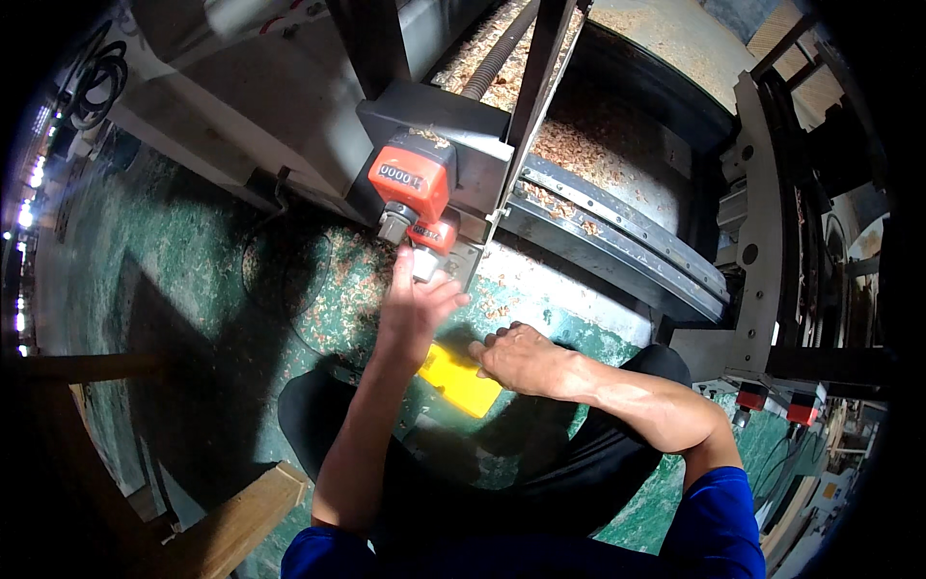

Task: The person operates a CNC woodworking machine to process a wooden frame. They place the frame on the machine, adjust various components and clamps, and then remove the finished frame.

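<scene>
My left hand reaches up to a pale block-shaped fitting below the lower red position counter, with its fingers around it. A larger red-and-dark counter with a metal hexagonal end sits just above, both on a steel plate of the machine. My right hand has its fingers curled at the upper right of a yellow plastic object, gripping it low between my bent knees. The fingertips of the right hand are partly hidden.
A machine bed with rails and wood shavings runs to the right, toward an upright frame. A timber piece lies at lower left on the green floor, which carries scattered shavings. Black coiled hoses hang at upper left.
</scene>
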Tool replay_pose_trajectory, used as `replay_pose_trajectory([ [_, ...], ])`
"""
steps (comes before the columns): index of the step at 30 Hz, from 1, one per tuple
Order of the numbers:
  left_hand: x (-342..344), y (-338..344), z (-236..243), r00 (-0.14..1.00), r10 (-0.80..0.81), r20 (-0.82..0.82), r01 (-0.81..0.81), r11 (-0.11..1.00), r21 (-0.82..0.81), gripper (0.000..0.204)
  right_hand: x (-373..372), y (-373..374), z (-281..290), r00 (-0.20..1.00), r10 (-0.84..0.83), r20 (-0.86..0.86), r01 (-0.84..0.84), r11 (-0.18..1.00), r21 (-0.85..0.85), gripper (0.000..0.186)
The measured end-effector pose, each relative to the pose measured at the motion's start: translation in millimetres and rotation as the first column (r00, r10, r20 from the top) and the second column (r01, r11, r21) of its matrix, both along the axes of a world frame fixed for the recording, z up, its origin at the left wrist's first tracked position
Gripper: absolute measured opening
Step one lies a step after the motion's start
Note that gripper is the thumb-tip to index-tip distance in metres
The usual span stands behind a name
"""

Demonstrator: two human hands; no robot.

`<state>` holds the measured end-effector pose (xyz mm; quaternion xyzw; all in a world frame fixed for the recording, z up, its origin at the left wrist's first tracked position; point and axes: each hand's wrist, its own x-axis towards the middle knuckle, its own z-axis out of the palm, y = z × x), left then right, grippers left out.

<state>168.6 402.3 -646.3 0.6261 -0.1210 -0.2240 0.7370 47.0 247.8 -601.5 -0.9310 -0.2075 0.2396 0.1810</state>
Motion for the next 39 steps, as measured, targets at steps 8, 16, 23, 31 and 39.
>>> replay_pose_trajectory([
  [8, -2.5, -8.7, 33.7, 0.977, 0.097, -0.189, -0.087, 0.994, 0.06, 0.039, -1.0, 1.0, -2.7, 1.0, 0.0, -0.017, 0.0, 1.0, -0.012, 0.026],
  [16, -3.5, -10.1, 38.8, 0.964, 0.147, -0.221, -0.143, 0.989, 0.034, 0.033, -0.6, 1.3, -1.2, 0.999, -0.016, -0.037, 0.016, 1.0, -0.004, 0.026],
  [23, -0.6, -6.7, 36.3, 0.794, 0.103, -0.599, -0.142, 0.99, -0.019, 0.058, 1.5, 2.3, 1.3, 0.997, -0.017, -0.079, 0.016, 1.0, -0.013, 0.027],
  [31, 13.9, -0.1, 25.6, 0.57, -0.147, -0.809, -0.108, 0.962, -0.251, 0.057, -0.6, 0.6, -1.0, 0.998, -0.012, -0.057, 0.012, 1.0, -0.013, 0.027],
  [39, 1.1, -3.9, 31.2, 0.89, 0.151, -0.429, -0.128, 0.988, 0.082, 0.049, -1.0, 0.5, -4.4, 0.999, -0.004, -0.043, 0.004, 1.0, -0.001, 0.029],
])
